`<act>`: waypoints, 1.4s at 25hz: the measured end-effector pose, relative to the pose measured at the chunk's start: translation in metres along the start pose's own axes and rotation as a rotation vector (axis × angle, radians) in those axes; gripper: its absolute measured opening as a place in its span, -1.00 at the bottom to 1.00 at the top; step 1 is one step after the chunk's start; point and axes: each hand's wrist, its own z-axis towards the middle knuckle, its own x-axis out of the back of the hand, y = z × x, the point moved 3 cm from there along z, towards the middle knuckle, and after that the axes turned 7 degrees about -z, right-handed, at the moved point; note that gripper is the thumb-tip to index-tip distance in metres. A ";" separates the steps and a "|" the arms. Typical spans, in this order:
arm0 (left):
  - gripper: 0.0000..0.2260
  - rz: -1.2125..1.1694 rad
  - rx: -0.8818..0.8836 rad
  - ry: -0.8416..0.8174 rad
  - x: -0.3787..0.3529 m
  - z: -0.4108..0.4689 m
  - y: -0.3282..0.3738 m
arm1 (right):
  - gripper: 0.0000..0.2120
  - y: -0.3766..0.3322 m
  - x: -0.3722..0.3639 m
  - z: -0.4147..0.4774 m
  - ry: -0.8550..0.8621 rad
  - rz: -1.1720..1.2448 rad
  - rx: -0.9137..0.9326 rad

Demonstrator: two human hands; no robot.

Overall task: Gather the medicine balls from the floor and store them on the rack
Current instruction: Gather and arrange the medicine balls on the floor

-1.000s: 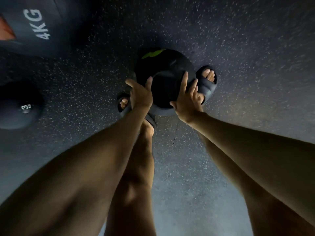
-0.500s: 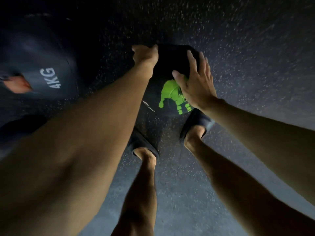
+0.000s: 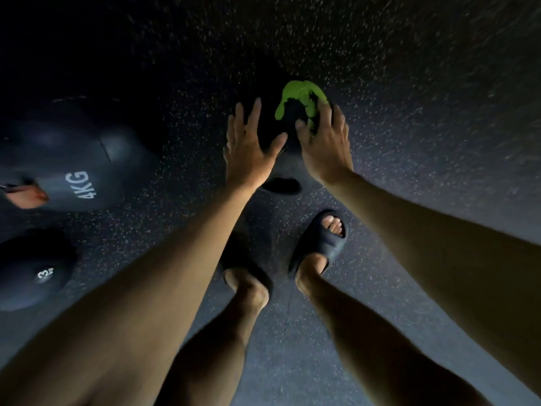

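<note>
A black medicine ball point(image 3: 288, 120) with a bright green hand print sits low in front of my feet, held between both hands. My left hand point(image 3: 248, 148) lies flat against its left side, fingers straight and spread. My right hand point(image 3: 325, 145) covers its right side, fingers laid over the green print. A small dark patch lies on the floor just under the ball. Whether the ball touches the floor I cannot tell. No rack is in view.
A large grey ball marked 4KG point(image 3: 82, 159) lies on the floor at the left, and a smaller dark ball marked 3 point(image 3: 32, 271) lies nearer, at the lower left. The speckled rubber floor point(image 3: 424, 142) is dim. My feet wear dark slides point(image 3: 316, 241).
The ball has moved from between my feet to a spot ahead of them and has turned, so the green print now faces away. Both hands shifted with it, and the left hand's fingers straightened.
</note>
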 end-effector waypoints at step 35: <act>-0.44 -0.515 0.436 -0.041 0.076 0.203 0.077 | -0.49 -0.117 0.147 0.235 -0.133 -0.055 0.141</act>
